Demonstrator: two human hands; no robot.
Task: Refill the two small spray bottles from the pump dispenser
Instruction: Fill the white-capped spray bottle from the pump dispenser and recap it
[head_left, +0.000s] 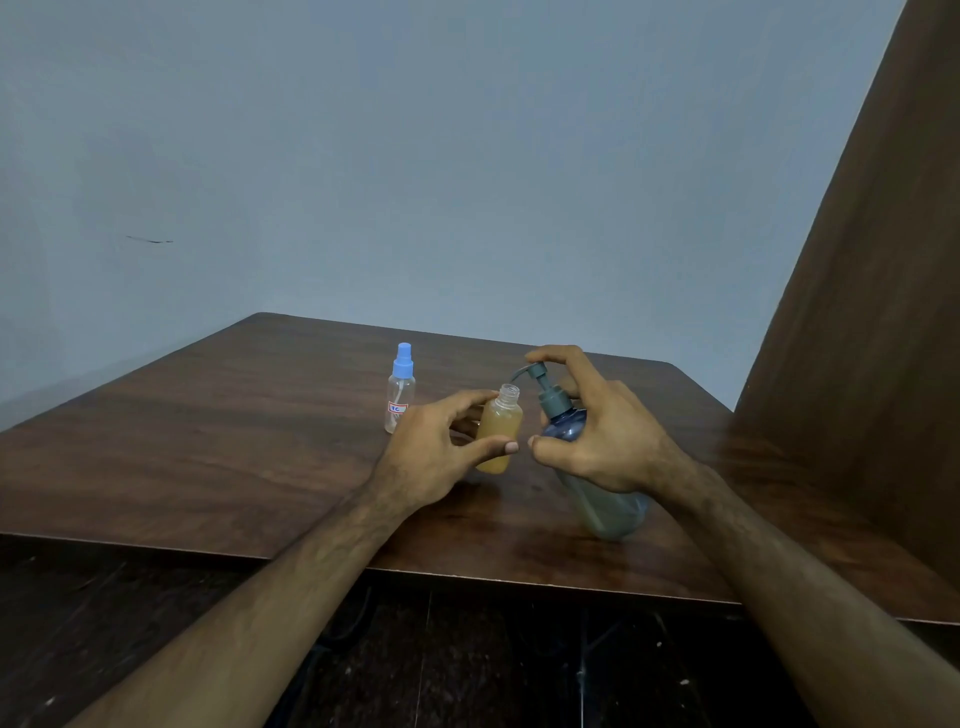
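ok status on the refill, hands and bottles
Left hand holds open amber bottle. Right hand grips pump dispenser, spout over its mouth. Capped spray bottle waits behind.

Dim, flat room light w/ a bluish cast on the wall (467, 156). Faint sheen on the tabletop (208, 441) near its front edge. Shadows soft, floor below nearly black. Wide-angle bend at the edges; the picture looks soft and a bit grainy.
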